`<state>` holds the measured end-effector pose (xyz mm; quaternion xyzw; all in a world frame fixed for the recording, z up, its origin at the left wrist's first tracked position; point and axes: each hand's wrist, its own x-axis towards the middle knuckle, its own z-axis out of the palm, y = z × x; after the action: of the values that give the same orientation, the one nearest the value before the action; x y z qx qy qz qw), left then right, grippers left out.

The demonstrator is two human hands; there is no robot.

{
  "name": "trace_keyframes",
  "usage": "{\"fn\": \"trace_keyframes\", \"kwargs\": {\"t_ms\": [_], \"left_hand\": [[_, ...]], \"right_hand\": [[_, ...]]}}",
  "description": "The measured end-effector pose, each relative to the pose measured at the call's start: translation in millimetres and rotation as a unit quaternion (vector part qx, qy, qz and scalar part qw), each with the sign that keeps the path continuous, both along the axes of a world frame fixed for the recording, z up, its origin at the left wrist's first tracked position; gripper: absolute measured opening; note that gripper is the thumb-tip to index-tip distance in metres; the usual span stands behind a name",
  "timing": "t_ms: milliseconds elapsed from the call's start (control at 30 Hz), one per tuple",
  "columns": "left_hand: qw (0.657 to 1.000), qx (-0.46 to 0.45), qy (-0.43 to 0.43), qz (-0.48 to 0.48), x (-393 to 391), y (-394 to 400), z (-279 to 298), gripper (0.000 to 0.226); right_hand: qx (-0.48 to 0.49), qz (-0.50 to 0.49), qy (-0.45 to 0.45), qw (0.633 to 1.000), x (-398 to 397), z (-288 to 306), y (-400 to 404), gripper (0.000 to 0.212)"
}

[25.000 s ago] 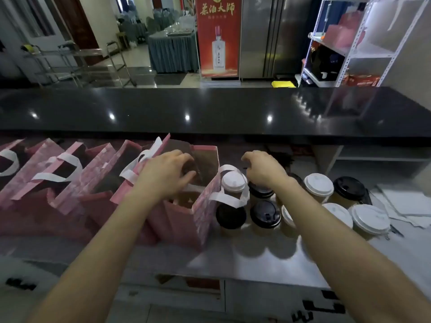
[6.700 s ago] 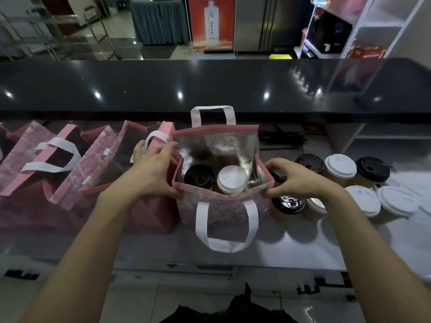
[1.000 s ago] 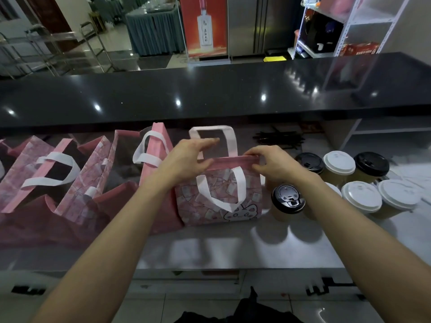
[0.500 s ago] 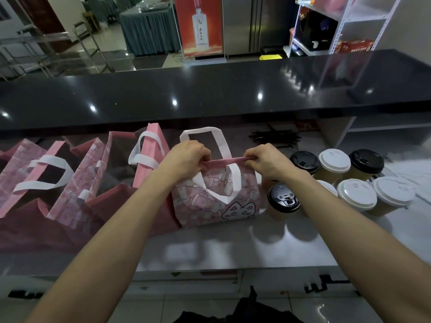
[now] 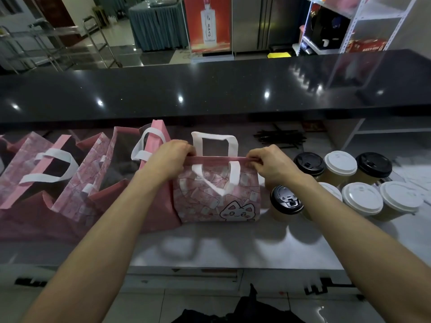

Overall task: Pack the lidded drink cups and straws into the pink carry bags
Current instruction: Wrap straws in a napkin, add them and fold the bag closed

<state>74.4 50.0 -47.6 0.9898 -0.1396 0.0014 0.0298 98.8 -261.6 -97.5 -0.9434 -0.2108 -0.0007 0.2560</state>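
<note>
Centre frame: left hand (image 5: 171, 157) and right hand (image 5: 270, 163) pinch, fingers curled, the pressed-together top edge of the pink carry bag (image 5: 218, 199) standing on the bench (image 5: 210, 243), apparently sealing it; unpacked lidded cups (image 5: 359, 198) wait at right, straws (image 5: 279, 137) behind.

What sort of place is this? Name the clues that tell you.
Probably the serving side of a drinks or takeaway counter. A cluster of paper cups with black and white lids stands on the pale worktop, pink printed carry bags with white handles line up beside them, and a glossy black raised counter faces the room.
</note>
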Motion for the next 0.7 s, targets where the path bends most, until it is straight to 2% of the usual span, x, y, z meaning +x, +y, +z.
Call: {"fn": "trace_keyframes", "kwargs": {"t_ms": [200, 300, 400, 500, 567, 700], "left_hand": [[0.999, 0.030, -0.021, 0.008, -1.8, 6.8, -1.6, 0.017], [0.999, 0.004, -0.035, 0.021, -0.6, 13.9, -4.4, 0.023], [0.996, -0.024, -0.082, 0.029, -2.3, 16.7, -8.3, 0.018], [0.989, -0.033, -0.139, 0.032, -8.3, 20.3, -14.1, 0.027], [0.981, -0.071, -0.178, 0.040, -20.2, 23.9, -15.1, 0.043], [0.945, -0.155, -0.287, 0.028, -63.6, 29.0, -11.9, 0.055]], "right_hand": [[-0.019, 0.024, 0.043, 0.999, -0.3, 13.0, 4.7, 0.015], [-0.023, 0.028, 0.022, 0.999, -10.7, 16.4, 10.1, 0.012], [-0.011, 0.024, 0.006, 1.000, -30.0, 16.3, 20.1, 0.011], [0.007, -0.017, 0.004, 1.000, -55.2, 13.3, 26.6, 0.016], [0.022, -0.055, 0.005, 0.998, -72.9, 10.2, 28.9, 0.019], [0.025, -0.116, -0.016, 0.993, -113.1, 6.8, 39.7, 0.016]]}}
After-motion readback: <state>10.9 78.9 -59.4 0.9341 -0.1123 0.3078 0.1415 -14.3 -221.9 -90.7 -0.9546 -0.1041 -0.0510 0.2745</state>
